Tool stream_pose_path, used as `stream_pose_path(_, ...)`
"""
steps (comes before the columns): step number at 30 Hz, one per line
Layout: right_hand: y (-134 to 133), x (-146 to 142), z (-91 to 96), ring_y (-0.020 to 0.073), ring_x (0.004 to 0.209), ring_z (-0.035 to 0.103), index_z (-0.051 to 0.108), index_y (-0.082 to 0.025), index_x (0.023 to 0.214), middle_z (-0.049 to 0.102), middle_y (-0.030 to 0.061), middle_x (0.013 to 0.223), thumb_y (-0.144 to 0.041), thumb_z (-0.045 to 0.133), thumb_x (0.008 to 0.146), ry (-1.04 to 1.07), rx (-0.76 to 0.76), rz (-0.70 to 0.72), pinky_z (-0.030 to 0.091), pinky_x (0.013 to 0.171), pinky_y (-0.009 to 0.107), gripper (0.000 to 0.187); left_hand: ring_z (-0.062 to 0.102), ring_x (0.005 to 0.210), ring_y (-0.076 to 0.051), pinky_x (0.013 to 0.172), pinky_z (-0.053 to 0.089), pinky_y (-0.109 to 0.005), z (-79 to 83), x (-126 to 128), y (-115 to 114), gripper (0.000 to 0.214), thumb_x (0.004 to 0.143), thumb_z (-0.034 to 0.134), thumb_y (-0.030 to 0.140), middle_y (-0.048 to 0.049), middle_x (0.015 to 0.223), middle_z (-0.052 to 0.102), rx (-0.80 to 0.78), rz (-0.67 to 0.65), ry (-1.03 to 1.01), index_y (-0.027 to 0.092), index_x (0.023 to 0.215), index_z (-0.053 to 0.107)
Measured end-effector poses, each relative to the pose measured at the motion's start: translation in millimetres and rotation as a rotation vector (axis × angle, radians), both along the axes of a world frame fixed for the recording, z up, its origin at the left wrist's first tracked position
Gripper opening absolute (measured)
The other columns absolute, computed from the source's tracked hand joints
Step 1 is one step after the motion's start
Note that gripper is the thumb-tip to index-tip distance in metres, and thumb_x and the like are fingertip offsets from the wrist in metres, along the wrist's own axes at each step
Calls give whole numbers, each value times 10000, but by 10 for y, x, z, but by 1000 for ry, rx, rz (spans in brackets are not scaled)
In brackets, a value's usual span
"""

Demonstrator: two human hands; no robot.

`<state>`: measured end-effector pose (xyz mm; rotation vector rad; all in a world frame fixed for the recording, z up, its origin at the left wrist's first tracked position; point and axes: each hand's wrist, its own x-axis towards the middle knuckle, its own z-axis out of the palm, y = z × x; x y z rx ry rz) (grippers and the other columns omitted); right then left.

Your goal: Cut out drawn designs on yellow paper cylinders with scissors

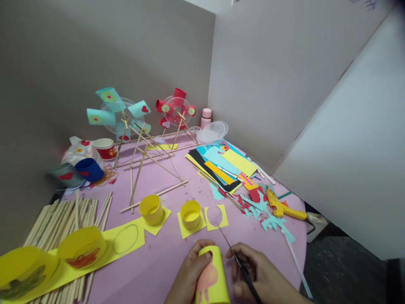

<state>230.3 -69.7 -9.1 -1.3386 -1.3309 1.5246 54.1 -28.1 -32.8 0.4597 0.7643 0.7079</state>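
My left hand (187, 274) is wrapped round a yellow paper cup (212, 274) with a pink picture on its side, held at the near edge of the pink table (164, 257). My right hand (259, 272) grips a pair of scissors (236, 257) whose thin blades point up and away toward a yellow paper square with a round hole (223, 219). Just beyond stand two short yellow cup rings (190, 214) (151, 209) on yellow paper pieces.
Wooden sticks (60, 219) lie piled at the left with yellow cups (82, 247) on a yellow paper strip. Two paper windmills (118, 112) (175, 107) stand at the back. Coloured sheets (221, 166), paper scraps and a yellow glue gun (283, 207) lie at the right. White partition walls enclose the table.
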Motion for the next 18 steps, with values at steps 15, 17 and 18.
stream_pose_path(15,-61,-181,-3,88,509,340,534,-204,817,451,-75,593,-322,753,578,-21,66,-71,275,466,202,345,566,593,-104,610,424,-225,44,51,-34,205,695,730,243,47,650,589,-32,94,-68,222,855,604)
stream_pose_path(17,-64,-189,-20,91,514,371,517,-209,808,464,-72,594,-282,724,595,-7,61,-148,287,470,199,306,599,662,-121,669,443,-232,62,45,-38,216,704,724,228,31,687,616,-20,111,-98,217,895,624)
stream_pose_path(18,-62,-191,-29,95,520,389,507,-214,820,472,-71,598,-271,714,605,11,49,-177,299,477,197,304,617,712,-136,709,453,-243,81,39,-40,222,714,713,224,20,719,635,-21,120,-108,215,920,631)
